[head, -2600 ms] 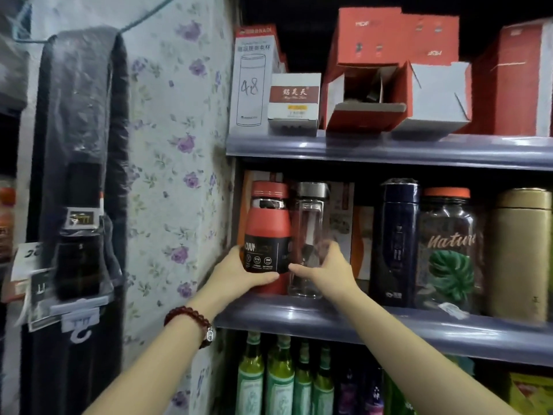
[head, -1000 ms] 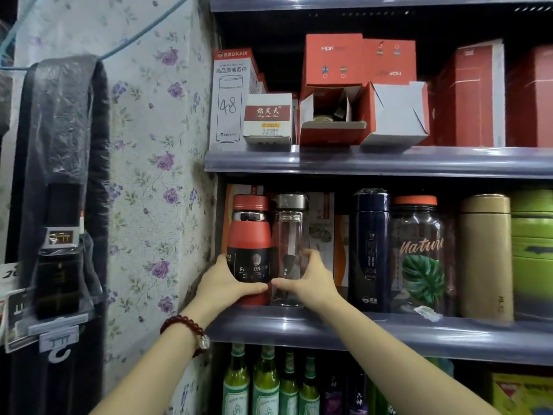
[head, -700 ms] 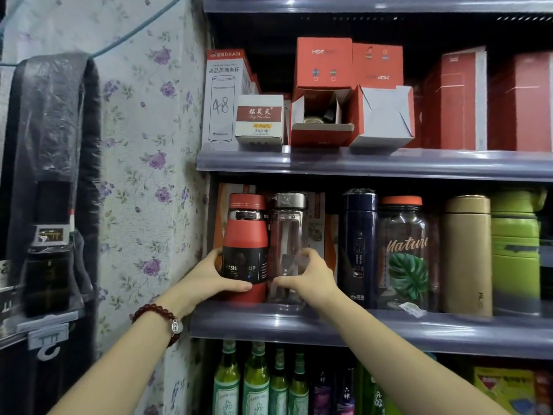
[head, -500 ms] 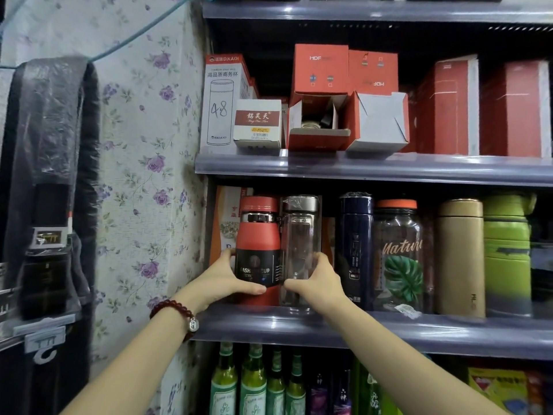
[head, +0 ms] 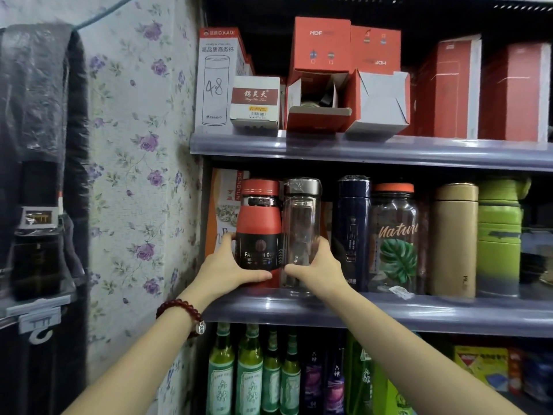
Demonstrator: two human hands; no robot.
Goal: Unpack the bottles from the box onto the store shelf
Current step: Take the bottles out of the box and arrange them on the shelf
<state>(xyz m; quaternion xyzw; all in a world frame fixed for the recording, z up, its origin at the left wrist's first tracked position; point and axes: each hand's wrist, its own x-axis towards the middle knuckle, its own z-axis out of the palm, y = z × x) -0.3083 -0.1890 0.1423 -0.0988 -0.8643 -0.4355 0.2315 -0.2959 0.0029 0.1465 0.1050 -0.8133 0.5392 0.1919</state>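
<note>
A red and black bottle (head: 259,226) stands upright at the left end of the middle shelf (head: 419,316). My left hand (head: 227,269) grips its lower part, thumb across the front. Right beside it, touching, stands a clear bottle with a silver cap (head: 301,229). My right hand (head: 317,269) grips the base of that one. Both bottles rest on the shelf. An opened red box (head: 317,106) lies on the shelf above.
To the right stand a navy flask (head: 350,229), a clear "Nature" jar (head: 393,238), a gold flask (head: 454,238) and a green one (head: 499,238). Boxes fill the upper shelf (head: 359,149). Green glass bottles (head: 248,375) stand below. A floral wall (head: 134,175) is on the left.
The red bottle has been turned so its label faces front, and the two bottles now stand pressed together. Both hands stay on the bottles.
</note>
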